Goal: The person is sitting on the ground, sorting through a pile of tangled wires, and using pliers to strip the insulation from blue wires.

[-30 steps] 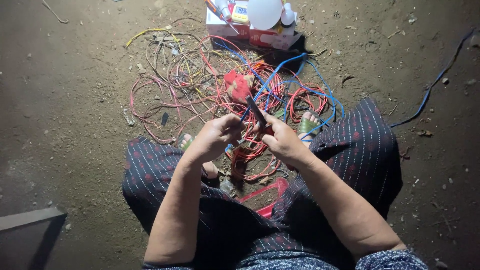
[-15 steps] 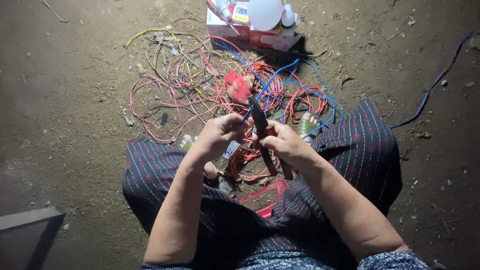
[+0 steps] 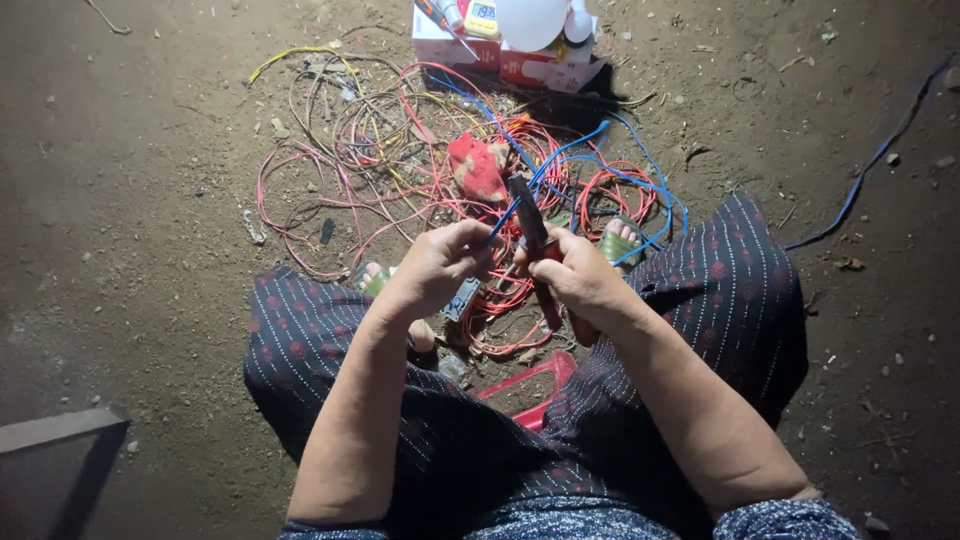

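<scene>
A tangle of red wires (image 3: 420, 150) covers the dirt floor ahead of the seated person. Beyond it sits a red-and-white carton (image 3: 545, 68). The right hand (image 3: 580, 280) is closed around pliers (image 3: 535, 245). The left hand (image 3: 445, 262) pinches a blue wire (image 3: 560, 155) at the pliers' tip.

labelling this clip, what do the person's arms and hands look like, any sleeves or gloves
Both hands, the left hand and the right hand, are bare, with no gloves. The forearms are uncovered to near the elbow, where dark blue speckled sleeves begin. No rings, watch or bracelet can be seen.
</scene>
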